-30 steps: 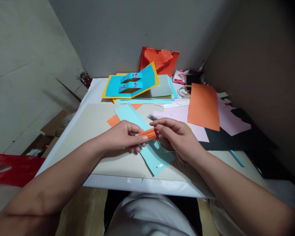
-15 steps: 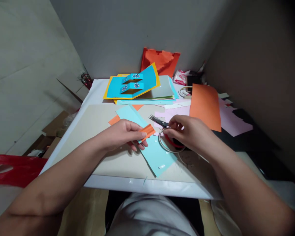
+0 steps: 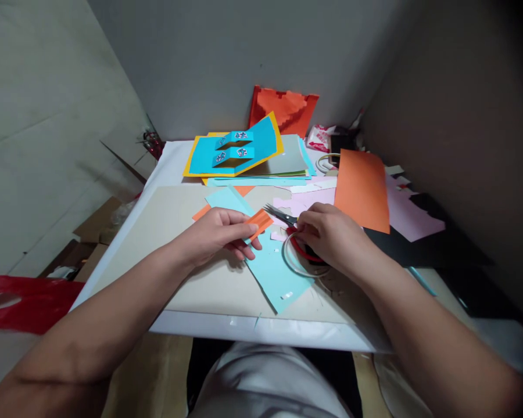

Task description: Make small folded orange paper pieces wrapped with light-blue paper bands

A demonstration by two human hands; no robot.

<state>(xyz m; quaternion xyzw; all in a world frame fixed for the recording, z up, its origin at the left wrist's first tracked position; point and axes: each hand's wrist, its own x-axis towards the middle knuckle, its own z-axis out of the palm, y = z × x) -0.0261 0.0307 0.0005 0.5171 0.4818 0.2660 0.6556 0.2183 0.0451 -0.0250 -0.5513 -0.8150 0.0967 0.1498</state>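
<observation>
Orange pleated strip (image 3: 258,222) sits pinched in our left hand (image 3: 218,233), thumb on top and fingers beneath, so that its free end sticks out toward the right. We hold it just above the near middle of the grey board (image 3: 169,215) that covers most of the worktop (image 3: 244,328). Under the strip a long light-blue paper (image 3: 271,274) lies slantwise on the board, one end near the front edge of the worktop.

Our right hand (image 3: 332,235) is just to the right of the strip and apart from it. Its fingers curl down and close on the red handles of the scissors (image 3: 280,214), whose dark blades are closed and point toward the far left. We cannot tell whether the scissors are lifted or rest on the papers. A pale ring (image 3: 288,265) lies on the board below that hand, partly under it.

Behind the right hand a pink sheet (image 3: 307,199) lies flat, and an orange sheet (image 3: 361,188) lies over its right part. Black paper (image 3: 418,247) spreads toward the right edge. Near the far edge a blue pop-up card (image 3: 233,152) with a yellow backing stands half open on a stack of sheets, and an orange stepped card (image 3: 285,108) leans at the wall behind it. Off the left edge, lower down, we see a red plastic bag (image 3: 21,299).
</observation>
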